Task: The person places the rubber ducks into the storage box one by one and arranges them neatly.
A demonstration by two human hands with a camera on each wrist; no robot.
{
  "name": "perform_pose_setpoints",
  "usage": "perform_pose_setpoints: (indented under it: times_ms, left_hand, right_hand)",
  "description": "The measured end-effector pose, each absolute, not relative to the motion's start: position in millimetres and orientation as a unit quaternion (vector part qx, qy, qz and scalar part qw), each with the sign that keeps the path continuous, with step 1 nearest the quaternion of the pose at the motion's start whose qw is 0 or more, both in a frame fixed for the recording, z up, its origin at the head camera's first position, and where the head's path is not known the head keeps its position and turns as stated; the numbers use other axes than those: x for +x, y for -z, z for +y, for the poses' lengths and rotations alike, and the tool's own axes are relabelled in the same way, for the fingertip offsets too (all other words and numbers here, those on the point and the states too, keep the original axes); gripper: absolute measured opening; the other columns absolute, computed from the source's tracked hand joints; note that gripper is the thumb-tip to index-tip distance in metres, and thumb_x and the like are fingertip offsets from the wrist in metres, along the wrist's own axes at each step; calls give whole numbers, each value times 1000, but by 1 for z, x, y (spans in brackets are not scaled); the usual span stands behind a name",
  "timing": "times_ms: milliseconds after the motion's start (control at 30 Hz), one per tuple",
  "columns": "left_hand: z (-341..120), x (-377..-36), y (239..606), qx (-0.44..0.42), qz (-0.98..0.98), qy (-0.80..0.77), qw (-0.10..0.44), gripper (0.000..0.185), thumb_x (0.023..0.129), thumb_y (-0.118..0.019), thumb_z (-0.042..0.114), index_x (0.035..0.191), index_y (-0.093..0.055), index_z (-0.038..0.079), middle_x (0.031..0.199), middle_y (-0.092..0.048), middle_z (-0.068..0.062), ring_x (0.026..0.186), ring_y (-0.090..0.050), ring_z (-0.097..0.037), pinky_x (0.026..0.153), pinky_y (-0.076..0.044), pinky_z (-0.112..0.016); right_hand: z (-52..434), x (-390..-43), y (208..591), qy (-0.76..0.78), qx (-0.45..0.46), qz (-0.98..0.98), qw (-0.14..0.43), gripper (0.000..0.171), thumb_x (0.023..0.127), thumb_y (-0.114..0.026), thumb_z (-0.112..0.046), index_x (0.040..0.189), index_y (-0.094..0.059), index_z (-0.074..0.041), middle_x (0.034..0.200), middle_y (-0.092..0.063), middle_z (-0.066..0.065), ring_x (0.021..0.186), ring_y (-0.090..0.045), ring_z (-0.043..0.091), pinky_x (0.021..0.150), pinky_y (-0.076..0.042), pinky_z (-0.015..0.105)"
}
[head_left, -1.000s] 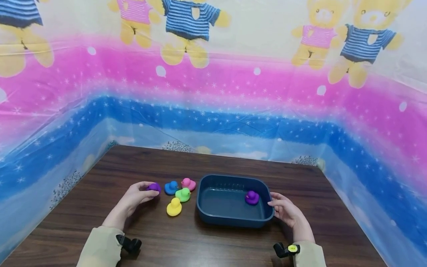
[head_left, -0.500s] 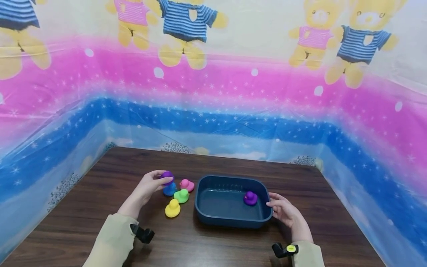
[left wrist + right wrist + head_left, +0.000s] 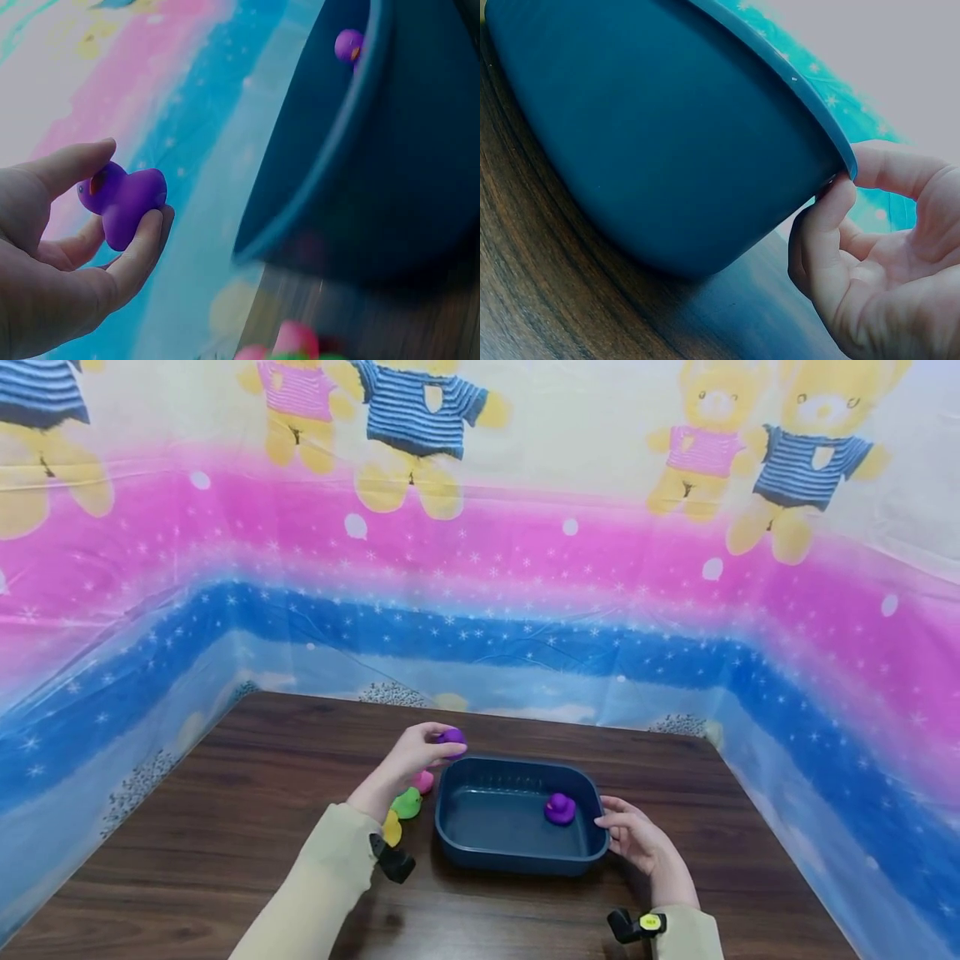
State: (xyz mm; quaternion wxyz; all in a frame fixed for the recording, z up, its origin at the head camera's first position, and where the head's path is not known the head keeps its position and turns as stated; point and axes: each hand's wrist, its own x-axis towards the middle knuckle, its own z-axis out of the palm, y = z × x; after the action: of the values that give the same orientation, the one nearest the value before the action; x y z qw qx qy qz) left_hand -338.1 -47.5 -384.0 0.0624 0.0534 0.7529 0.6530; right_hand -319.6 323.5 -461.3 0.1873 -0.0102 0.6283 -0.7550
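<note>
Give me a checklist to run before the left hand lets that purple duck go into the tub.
1. Held purple duck pinched firmly by the left hand: ok.
2. Duck past the tub rim: not ok, sits at the far-left corner.
3. Right hand steadies the tub: ok.
4. Landing room beside the purple duck inside: ok.
5. Green duck clear of the sleeve: cannot tell.

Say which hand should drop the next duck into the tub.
Left. The left hand already pinches a purple duck above the tub rim's near-left corner; the right hand is steadying the tub's right edge.
</note>
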Motion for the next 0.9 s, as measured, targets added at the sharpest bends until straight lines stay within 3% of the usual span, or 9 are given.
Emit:
perform_pose_setpoints:
  times_ms: [667, 900]
  left_hand:
    - [55, -346, 406, 88, 787, -602, 102, 40, 85, -76, 12, 119, -62, -3, 113, -62, -18, 94, -66, -26, 96, -52, -46]
    - [68, -349, 415, 89, 794, -590, 115, 37, 83, -76, 8, 116, -62, -5, 110, -62, -17, 98, -67, -30, 92, -54, -43]
  right_hand:
    - [324, -321, 462, 748, -5, 639, 178, 36, 92, -53, 1, 125, -41, -8, 97, -69, -5, 82, -69, 5, 75, -56, 22]
    - [324, -319, 460, 748, -1, 640, 174, 38, 92, -54, 0, 127, -39, -6, 97, -69, -5, 81, -69, 5, 75, -56, 22]
